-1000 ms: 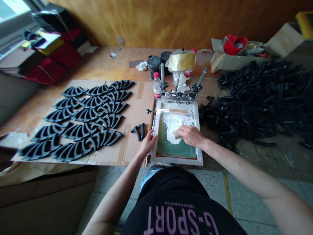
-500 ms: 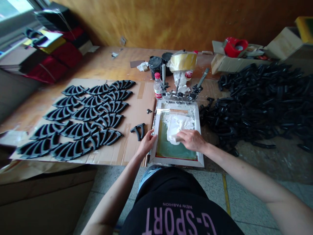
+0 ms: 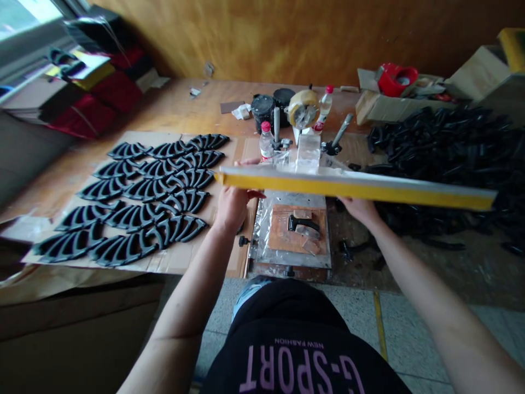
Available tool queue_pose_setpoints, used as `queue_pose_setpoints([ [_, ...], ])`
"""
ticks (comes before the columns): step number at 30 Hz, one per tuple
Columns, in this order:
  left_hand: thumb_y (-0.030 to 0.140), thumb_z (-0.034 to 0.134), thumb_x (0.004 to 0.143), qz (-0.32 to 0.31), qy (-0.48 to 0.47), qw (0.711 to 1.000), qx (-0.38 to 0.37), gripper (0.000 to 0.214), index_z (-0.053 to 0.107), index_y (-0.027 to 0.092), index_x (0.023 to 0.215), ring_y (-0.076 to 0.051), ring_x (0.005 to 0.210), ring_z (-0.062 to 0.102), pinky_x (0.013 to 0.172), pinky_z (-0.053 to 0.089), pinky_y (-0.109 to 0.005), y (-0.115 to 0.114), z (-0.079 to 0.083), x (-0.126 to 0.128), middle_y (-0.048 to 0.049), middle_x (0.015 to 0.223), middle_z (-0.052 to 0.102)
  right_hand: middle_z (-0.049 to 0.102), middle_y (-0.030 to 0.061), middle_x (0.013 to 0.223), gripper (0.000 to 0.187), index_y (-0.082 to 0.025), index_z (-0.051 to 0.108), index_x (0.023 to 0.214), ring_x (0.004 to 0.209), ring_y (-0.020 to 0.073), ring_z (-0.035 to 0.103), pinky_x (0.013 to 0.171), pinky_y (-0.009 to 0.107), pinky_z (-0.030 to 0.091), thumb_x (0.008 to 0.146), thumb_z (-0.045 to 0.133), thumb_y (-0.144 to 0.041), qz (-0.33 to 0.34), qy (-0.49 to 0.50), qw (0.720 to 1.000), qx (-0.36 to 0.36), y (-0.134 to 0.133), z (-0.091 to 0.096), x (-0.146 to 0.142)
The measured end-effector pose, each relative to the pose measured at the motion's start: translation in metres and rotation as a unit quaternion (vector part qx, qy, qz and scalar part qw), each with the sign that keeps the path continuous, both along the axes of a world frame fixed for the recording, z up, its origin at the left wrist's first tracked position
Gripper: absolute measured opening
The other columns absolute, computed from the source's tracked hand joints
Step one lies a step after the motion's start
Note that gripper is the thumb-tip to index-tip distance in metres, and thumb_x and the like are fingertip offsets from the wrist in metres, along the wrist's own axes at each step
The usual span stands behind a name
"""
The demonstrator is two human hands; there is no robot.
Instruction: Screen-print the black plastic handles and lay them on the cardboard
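Observation:
A screen-printing frame (image 3: 361, 189) is raised and tilted, its yellow-edged front side facing me. My left hand (image 3: 234, 205) grips its left end, with fingers showing above and below the edge. Behind and beneath the frame's middle is my right hand (image 3: 357, 209); the frame hides its fingers and anything in them. Below, a metal base plate (image 3: 262, 232) carries a wooden block (image 3: 281, 235). One black curved handle (image 3: 304, 223) lies on that block, beside clear pieces.
Rows of black handles (image 3: 135, 219) cover cardboard at left. Loose black parts (image 3: 443, 158) are heaped at right. Behind the frame stand plastic bottles (image 3: 324, 109), a black tub (image 3: 262, 108) and metal clamp posts (image 3: 342, 128). A cardboard box (image 3: 381, 106) sits at the back right.
The frame has swung up from lying flat, uncovering the block and handle. My left hand has moved up with its edge; my right hand has gone from over the screen to behind the frame.

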State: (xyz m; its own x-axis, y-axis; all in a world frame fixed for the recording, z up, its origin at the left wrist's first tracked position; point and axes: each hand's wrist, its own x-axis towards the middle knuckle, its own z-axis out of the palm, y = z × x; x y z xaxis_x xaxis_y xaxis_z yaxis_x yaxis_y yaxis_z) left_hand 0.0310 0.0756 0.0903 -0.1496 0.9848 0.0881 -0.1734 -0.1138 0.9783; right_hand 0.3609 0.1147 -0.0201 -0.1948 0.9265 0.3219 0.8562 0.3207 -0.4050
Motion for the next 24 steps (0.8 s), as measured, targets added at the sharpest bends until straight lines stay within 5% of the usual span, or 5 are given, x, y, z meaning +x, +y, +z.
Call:
queue_pose_setpoints([
  [5, 0.063, 0.048, 0.087, 0.066, -0.061, 0.995, -0.039, 0.05, 0.06, 0.02, 0.107, -0.013, 0.072, 0.066, 0.057, 0.05, -0.02, 0.001, -0.015, 0.022, -0.0058, 0.085, 0.071, 0.067, 0.0119, 0.096, 0.022, -0.016, 0.065, 0.085, 0.096, 0.024, 0.06, 0.085, 0.032, 0.046, 0.086, 0.064, -0.037, 0.091, -0.13, 0.979, -0.127, -0.049, -0.041, -0.058],
  [10, 0.063, 0.058, 0.08, -0.143, -0.089, 0.927, -0.334, 0.055, 0.061, 0.014, 0.106, -0.021, 0.078, 0.069, 0.056, 0.054, -0.028, -0.073, -0.087, 0.061, -0.0155, 0.103, 0.071, 0.066, 0.0128, 0.087, 0.015, -0.013, 0.058, 0.099, 0.086, 0.0238, 0.06, 0.075, 0.032, 0.045, 0.095, 0.049, -0.025, 0.039, -0.075, 0.978, -0.188, -0.076, -0.021, -0.111],
  [13, 0.06, 0.058, 0.082, -0.132, -0.136, 0.912, -0.363, 0.05, 0.059, 0.015, 0.104, -0.02, 0.079, 0.069, 0.061, 0.056, -0.03, -0.094, -0.108, 0.065, -0.0138, 0.103, 0.071, 0.066, 0.01, 0.094, 0.014, -0.018, 0.061, 0.092, 0.093, 0.0218, 0.06, 0.082, 0.033, 0.047, 0.095, 0.048, -0.023, 0.17, 0.032, 0.975, -0.141, -0.091, -0.002, -0.123],
  [18, 0.065, 0.047, 0.084, 0.038, 0.057, 0.944, -0.323, 0.052, 0.055, 0.015, 0.093, -0.012, 0.048, 0.059, 0.045, 0.047, -0.023, -0.074, -0.123, -0.029, -0.0077, 0.078, 0.071, 0.067, 0.0059, 0.111, 0.021, -0.024, 0.07, 0.084, 0.104, 0.0225, 0.059, 0.092, 0.038, 0.046, 0.09, 0.051, -0.021, 0.18, 0.037, 0.977, -0.11, -0.088, -0.022, -0.024],
  [24, 0.06, 0.018, 0.092, 0.018, 0.418, 0.791, -0.447, 0.065, 0.06, 0.012, 0.085, -0.02, 0.049, 0.063, 0.049, 0.048, -0.028, -0.063, -0.168, -0.114, -0.0131, 0.06, 0.067, 0.069, 0.0048, 0.102, 0.02, -0.028, 0.071, 0.072, 0.095, 0.0222, 0.063, 0.085, 0.035, 0.048, 0.066, 0.056, -0.015, 0.122, -0.152, 0.957, -0.216, -0.106, -0.106, 0.104],
])
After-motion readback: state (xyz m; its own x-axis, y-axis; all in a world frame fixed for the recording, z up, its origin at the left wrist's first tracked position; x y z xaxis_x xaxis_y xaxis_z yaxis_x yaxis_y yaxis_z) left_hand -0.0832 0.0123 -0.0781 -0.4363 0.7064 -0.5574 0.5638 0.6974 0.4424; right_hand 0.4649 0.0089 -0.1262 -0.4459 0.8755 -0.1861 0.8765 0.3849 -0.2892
